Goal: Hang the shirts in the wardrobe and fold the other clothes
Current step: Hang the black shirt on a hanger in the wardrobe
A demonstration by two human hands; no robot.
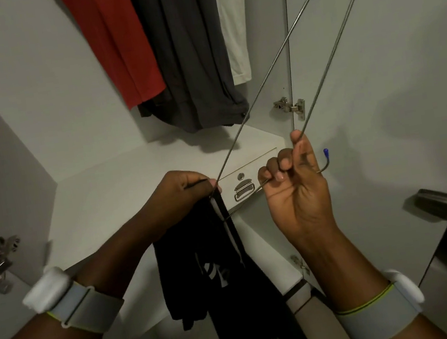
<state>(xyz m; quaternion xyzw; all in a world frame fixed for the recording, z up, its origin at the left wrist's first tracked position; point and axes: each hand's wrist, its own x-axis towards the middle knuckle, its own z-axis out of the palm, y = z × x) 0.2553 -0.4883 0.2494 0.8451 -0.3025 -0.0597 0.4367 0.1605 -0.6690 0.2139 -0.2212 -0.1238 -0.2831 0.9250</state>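
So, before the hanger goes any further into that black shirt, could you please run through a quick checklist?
1. Right hand has a firm hold on the wire hanger: ok, fingers curled round it near the hook.
2. Left hand holds the black shirt: ok, pinched at its top edge.
3. Hanger end inside the shirt: cannot tell; one end meets the cloth at the left hand.
4. Shirt hanging free: ok, it hangs below the left hand.
5. Room among the hung clothes: cannot tell; the red shirt, grey garment and white garment hang close, rail out of view.
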